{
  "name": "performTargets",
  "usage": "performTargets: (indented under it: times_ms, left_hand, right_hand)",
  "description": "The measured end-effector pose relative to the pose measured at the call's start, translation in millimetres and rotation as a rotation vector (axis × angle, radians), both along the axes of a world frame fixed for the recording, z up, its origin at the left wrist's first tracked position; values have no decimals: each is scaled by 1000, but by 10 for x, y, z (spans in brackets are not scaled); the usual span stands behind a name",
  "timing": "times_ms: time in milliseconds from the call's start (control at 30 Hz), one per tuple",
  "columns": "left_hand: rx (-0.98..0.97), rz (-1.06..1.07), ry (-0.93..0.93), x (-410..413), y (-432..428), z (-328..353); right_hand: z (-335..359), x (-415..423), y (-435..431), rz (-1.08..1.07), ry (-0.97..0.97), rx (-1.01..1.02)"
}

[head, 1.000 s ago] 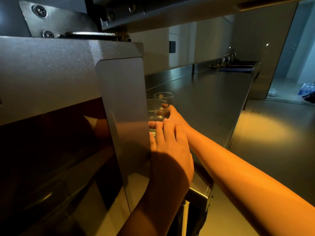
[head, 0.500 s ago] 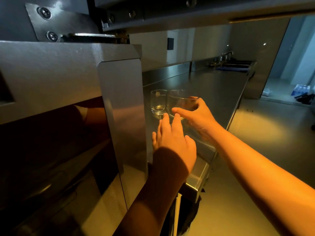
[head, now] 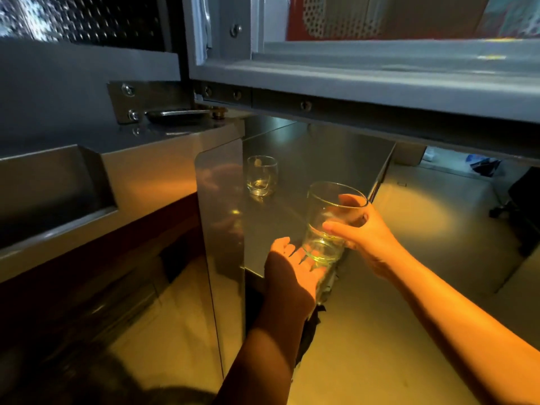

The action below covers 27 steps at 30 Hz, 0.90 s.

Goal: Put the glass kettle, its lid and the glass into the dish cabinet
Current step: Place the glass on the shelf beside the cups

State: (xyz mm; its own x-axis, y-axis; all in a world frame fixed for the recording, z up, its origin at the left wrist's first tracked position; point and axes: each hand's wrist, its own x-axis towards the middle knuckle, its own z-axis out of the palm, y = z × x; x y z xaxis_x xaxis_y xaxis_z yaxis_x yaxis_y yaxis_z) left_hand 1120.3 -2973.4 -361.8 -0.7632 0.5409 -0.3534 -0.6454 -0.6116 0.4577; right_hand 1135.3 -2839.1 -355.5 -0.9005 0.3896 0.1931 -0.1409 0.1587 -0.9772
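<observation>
My right hand [head: 368, 233] grips the tall clear glass kettle [head: 323, 204] by its upper wall and holds it, slightly tilted, just off the near end of the steel counter [head: 321, 153]. Spread open just under the kettle's base is my left hand [head: 293, 268], palm up; whether it touches the glass I cannot tell. A small round drinking glass [head: 261, 176] stands upright on the counter behind, close to the steel side panel [head: 219, 217]. The lid is not in view.
The grey frame of the dish cabinet [head: 350, 80] hangs directly overhead, with a perforated shelf [head: 336, 16] inside. A large steel appliance with a dark glass front [head: 87, 258] fills the left. Open floor [head: 438, 229] lies to the right of the counter edge.
My right hand has lifted the kettle off the counter and brought it toward me. My left hand turned palm up beneath it. The view tilted up, showing the cabinet above.
</observation>
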Motion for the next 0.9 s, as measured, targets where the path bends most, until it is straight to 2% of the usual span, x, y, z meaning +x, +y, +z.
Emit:
performTargets:
  times_ms: [167,367,500,567,667,767,900]
  left_hand:
    - [51,-67,-116,151,-155,77]
    - [38,-153,-132,444,-483,237]
    - [-98,-106,-47,706,-649,375]
    - [-107,-50,38,806,-726,419]
    - [-82,-147,144,957,-876,556]
    - [-46,-121,-41,1135,-1023,741]
    - [3,5,-123,1390,-1306,989]
  right_hand:
    - [82,233,-148,52,-25,45]
    - [300,528,-394,117,-65,53]
    - [485,740,-560,177,-99,-8]
    - [585,866,-662,187,-94,-1]
    - [746,1039,-832,201,-75,24]
    - [900,1149,-996,221,-78,-12]
    - [1097,1296,-1193,279,-133,-31]
